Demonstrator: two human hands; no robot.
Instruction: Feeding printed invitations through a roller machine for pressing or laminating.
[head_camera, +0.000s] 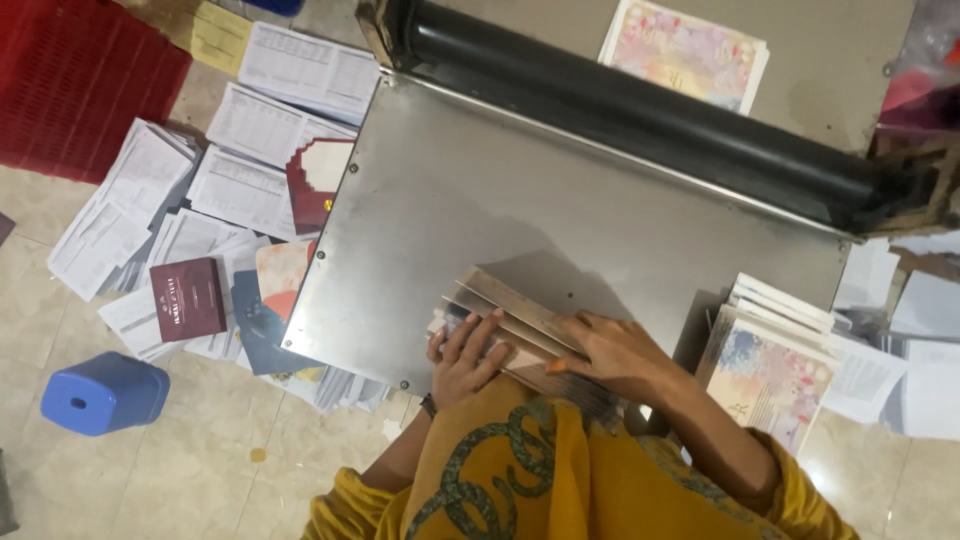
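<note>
A bare metal table (520, 210) fills the middle of the view, with a thick black roller (640, 110) running along its far edge. Near the table's front edge lies a fanned stack of cards (520, 320), partly overhanging toward the person. The left hand (465, 355) lies flat on the stack's left end, fingers spread; the right hand (610, 350) presses on its right part, fingers bent over the top cards. Most of the table behind the stack is bare metal. Left of the table, the tiled floor (230, 460) is littered with printed sheets (240, 170), a maroon booklet (187, 298) and a blue stool (103, 392). Right of the table stands a pile of floral cards (770, 370).
</note>
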